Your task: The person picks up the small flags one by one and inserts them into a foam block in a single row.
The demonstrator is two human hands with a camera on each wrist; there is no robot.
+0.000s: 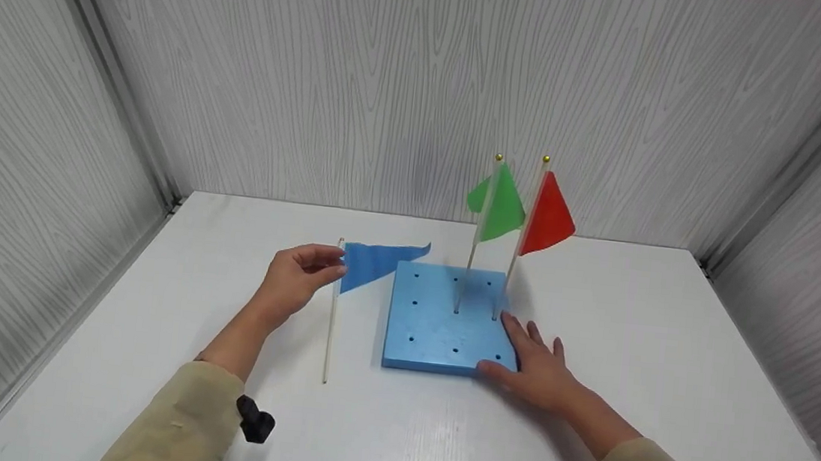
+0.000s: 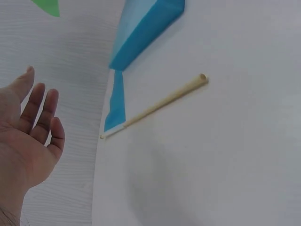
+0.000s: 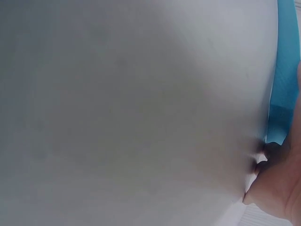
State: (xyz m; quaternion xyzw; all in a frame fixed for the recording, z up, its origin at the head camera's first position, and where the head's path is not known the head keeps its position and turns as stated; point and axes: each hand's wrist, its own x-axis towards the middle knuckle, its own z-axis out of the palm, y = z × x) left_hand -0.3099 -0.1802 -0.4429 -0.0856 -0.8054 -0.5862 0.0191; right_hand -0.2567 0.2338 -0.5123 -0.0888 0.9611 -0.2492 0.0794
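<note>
Fingers of the left hand (image 1: 298, 276) are spread and relaxed beside the blue flag (image 1: 377, 260), which lies on the bench (image 1: 670, 346). Right hand (image 1: 537, 367) rests flat, fingers straight, on the blue block (image 1: 438, 331) corner, near the red flag (image 1: 547, 215).

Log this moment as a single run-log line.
left hand: open, beside blue flag lying on table | right hand: open, pressing foam block corner | green flag, red flag: upright in block
</note>
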